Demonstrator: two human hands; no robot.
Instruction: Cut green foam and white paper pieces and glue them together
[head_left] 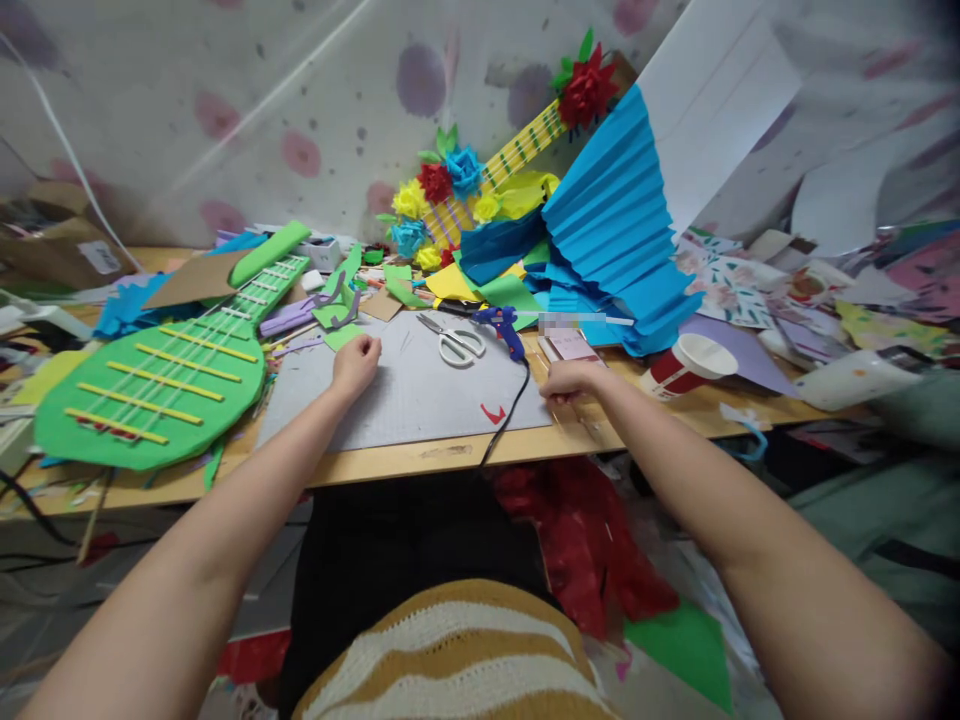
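My left hand (356, 367) is curled closed over the left part of a grey cutting board (427, 410), with nothing visible in it. At the board's right edge my right hand (571, 381) has its fingers bent together; a clear, shiny thing shows around them, and what they hold I cannot make out. Between the hands lie white-handled scissors (459, 345), partly open, and a blue glue gun (504, 328) with a black cord. A small red scrap (493, 413) lies near the board's front edge. A pale card-like item (571, 345) sits just beyond my right hand.
A green paper lute-like instrument (150, 390) lies at the left. Behind the board stand a flower-covered paper guitar (517, 150) and pleated blue paper (619, 220). A paper cup (688, 364) stands at the right. Red sheeting (592, 550) hangs below the table edge.
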